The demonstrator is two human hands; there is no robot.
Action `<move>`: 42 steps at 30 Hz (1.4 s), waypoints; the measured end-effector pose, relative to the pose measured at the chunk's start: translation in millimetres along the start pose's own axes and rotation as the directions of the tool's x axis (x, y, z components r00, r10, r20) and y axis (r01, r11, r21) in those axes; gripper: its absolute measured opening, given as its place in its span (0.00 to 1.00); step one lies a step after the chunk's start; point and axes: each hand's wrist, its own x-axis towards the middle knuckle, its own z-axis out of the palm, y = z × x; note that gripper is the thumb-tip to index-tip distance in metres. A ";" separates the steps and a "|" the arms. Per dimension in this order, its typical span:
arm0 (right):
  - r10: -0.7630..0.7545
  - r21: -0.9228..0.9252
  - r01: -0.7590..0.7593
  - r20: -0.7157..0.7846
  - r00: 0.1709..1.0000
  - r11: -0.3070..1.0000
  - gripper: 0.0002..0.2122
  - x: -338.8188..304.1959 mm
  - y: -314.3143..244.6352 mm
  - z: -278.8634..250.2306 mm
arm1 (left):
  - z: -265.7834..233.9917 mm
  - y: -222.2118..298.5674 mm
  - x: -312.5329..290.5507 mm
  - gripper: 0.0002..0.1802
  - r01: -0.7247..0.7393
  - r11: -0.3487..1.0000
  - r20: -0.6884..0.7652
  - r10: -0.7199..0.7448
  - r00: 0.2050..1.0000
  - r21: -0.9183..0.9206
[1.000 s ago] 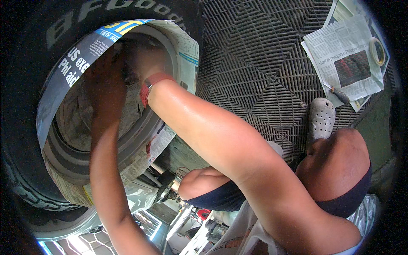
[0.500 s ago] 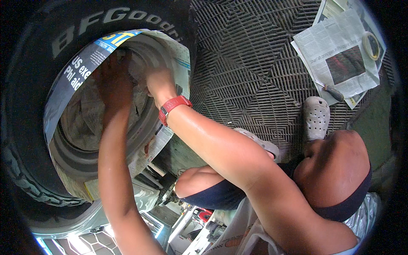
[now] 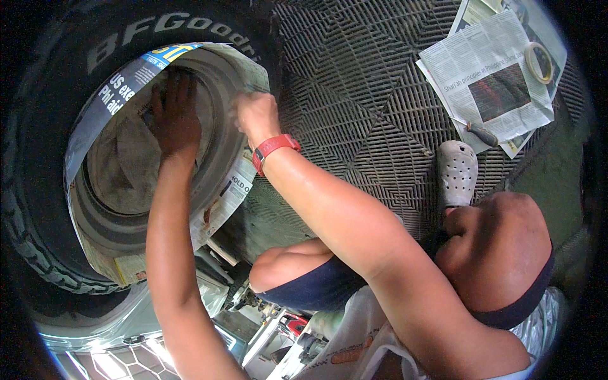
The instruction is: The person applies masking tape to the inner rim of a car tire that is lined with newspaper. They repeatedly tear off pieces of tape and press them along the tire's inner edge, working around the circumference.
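Note:
A grey wheel rim [image 3: 218, 95] sits inside a large black tyre [image 3: 38, 190] with raised pale lettering. Newspaper strips [image 3: 88, 149] line the gap between rim and tyre all round. My left hand [image 3: 177, 117] is inside the rim, fingers stretched and apart over its dull inner face. At the rim's right side is my right hand [image 3: 258, 117], its fingers curled together beside the newspaper edge and slightly blurred. Whatever they grip is hidden. A red watch [image 3: 277, 151] is on my right wrist.
Newspaper sheets [image 3: 456, 60] lie on the ribbed black mat [image 3: 354, 95] at the far right. On them are a tape roll [image 3: 539, 63] and a dark-handled tool [image 3: 481, 133]. My bent knees and a grey clog [image 3: 458, 171] are at the right; a shiny car panel [image 3: 126, 326] is below the tyre.
My right hand has moved right, from over the rim's inside to its edge. My left hand remains inside the rim, its fingers now plainly spread. The view has shifted slightly.

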 end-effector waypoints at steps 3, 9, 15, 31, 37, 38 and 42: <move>0.027 -0.004 -0.027 -0.032 0.999 1.000 0.16 -3.5 -0.1 -6.3 | -6.0 6.9 1.3 0.31 -0.010 0.999 0.034 0.009 0.999 0.037; 0.092 -0.114 -0.086 0.055 0.994 0.990 0.16 -20.1 -10.7 -15.4 | 33.8 13.6 -9.7 0.30 0.071 0.991 0.051 -0.066 0.996 -0.111; -0.037 -0.344 0.066 0.091 0.995 0.937 0.15 -24.4 -13.1 -17.7 | 46.5 36.3 -14.5 0.27 0.029 0.999 0.070 -0.031 0.997 0.022; 0.106 -0.398 0.650 0.891 0.441 0.647 0.39 -92.8 11.5 -28.0 | -12.0 69.6 -173.9 0.17 0.475 -0.660 0.747 -0.205 0.632 -0.582; 0.307 -0.409 0.439 0.908 0.287 0.800 0.38 -126.9 -28.1 -19.7 | 14.6 68.0 -229.6 0.11 0.334 -0.893 0.762 -0.016 0.647 -0.302; 0.271 -0.375 0.423 0.919 0.286 0.825 0.37 -129.7 -24.2 -18.8 | 12.2 70.5 -229.2 0.10 0.319 -0.880 0.771 -0.080 0.632 -0.352; 0.352 -0.441 0.281 0.882 0.314 0.852 0.29 -135.8 -7.7 -23.0 | 10.0 73.6 -229.1 0.09 0.449 -0.490 0.665 -0.531 0.526 -0.747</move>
